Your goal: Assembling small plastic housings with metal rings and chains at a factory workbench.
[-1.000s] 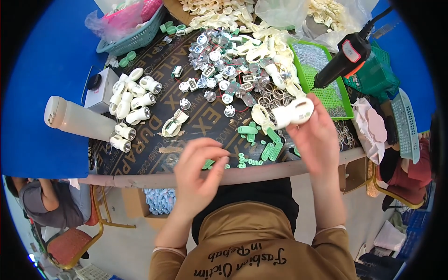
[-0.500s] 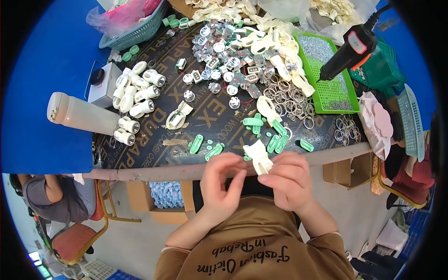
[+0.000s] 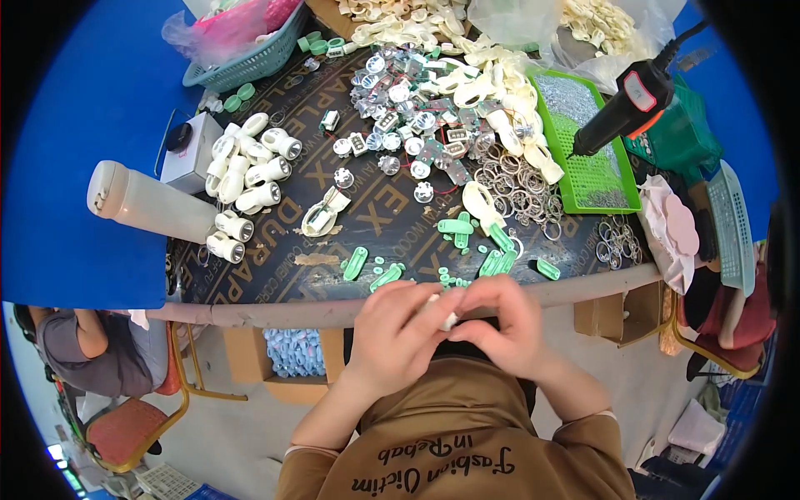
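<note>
My left hand (image 3: 393, 340) and my right hand (image 3: 505, 327) meet just off the table's near edge. Between their fingertips is a cream plastic flashlight casing (image 3: 449, 320), mostly hidden by the fingers. Both hands are closed round it. Beyond them lie green oval plastic pieces (image 3: 497, 263) and small green buttons (image 3: 444, 275). A half casing with parts inside (image 3: 325, 213) rests a little farther off, and another cream casing (image 3: 478, 202) lies by the green pieces.
Assembled cream flashlights (image 3: 260, 171) and a bottle (image 3: 150, 200) stand at left. Lamp parts (image 3: 408, 108) and metal rings (image 3: 521, 192) are heaped centrally. A black electric screwdriver (image 3: 625, 108) hangs over a green screw tray (image 3: 596, 187). A box of blue pieces (image 3: 293, 354) sits below.
My hands have come together. The casing, held by my right hand alone before, is now between both hands and largely covered. The whole view has shifted slightly.
</note>
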